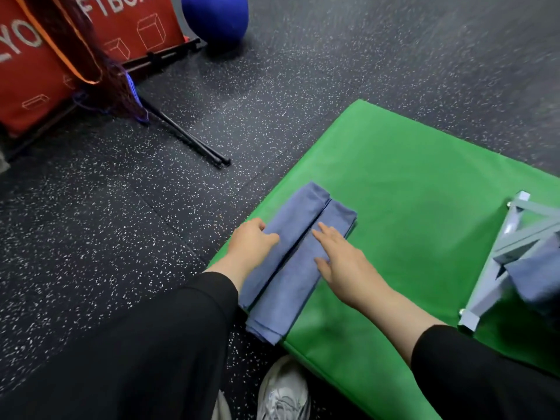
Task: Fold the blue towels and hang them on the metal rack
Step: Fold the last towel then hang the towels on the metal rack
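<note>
A blue towel (291, 262) lies on the green mat (409, 183), folded into two long strips side by side, its near end hanging past the mat's edge. My left hand (251, 241) grips the left strip at its outer edge, fingers curled onto the cloth. My right hand (339, 256) lies flat on the right strip with its fingers straight. At the right edge stands the grey metal rack (512, 237), and a second blue towel (536, 277) hangs over one of its bars.
The mat lies on a dark speckled rubber floor (272, 86). Two black rods (194, 140) lie on the floor to the left. A red box (39, 68) and a blue ball (215, 16) sit at the back. My shoe (285, 389) is by the mat's near corner.
</note>
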Action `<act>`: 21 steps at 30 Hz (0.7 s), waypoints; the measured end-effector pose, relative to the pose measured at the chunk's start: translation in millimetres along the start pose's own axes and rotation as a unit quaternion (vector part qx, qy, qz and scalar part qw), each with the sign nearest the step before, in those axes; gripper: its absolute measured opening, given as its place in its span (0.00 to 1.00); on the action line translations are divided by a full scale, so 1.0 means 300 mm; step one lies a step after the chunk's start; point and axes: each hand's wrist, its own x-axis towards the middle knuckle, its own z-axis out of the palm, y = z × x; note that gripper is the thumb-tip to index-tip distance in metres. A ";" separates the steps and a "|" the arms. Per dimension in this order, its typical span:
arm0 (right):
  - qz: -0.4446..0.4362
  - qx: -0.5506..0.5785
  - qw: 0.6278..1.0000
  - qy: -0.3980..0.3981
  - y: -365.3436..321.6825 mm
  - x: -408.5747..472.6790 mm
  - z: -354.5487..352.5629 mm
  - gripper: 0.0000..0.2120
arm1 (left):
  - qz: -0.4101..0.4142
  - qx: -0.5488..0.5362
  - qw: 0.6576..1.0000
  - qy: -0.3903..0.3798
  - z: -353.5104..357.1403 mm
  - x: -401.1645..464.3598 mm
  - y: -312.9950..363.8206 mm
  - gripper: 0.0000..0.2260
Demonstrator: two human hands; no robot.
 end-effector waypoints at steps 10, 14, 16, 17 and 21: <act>-0.020 0.029 0.991 0.128 0.001 -0.096 -0.290 0.47 | 0.053 -0.390 0.880 -0.267 -0.176 -0.264 0.322 0.07; -0.054 0.048 0.963 0.258 -0.019 -0.235 -0.448 0.26 | 0.078 -0.390 0.860 -0.319 -0.206 -0.402 0.441 0.07; -0.025 0.043 0.961 0.273 -0.036 -0.316 -0.535 0.18 | 0.089 -0.377 0.871 -0.303 -0.213 -0.463 0.496 0.07; -0.004 0.040 0.961 0.274 -0.040 -0.357 -0.576 0.14 | 0.103 -0.348 0.891 -0.272 -0.213 -0.492 0.523 0.08; 0.062 0.003 0.963 0.261 -0.036 -0.514 -0.733 0.07 | 0.237 -0.186 0.947 -0.109 -0.162 -0.640 0.643 0.16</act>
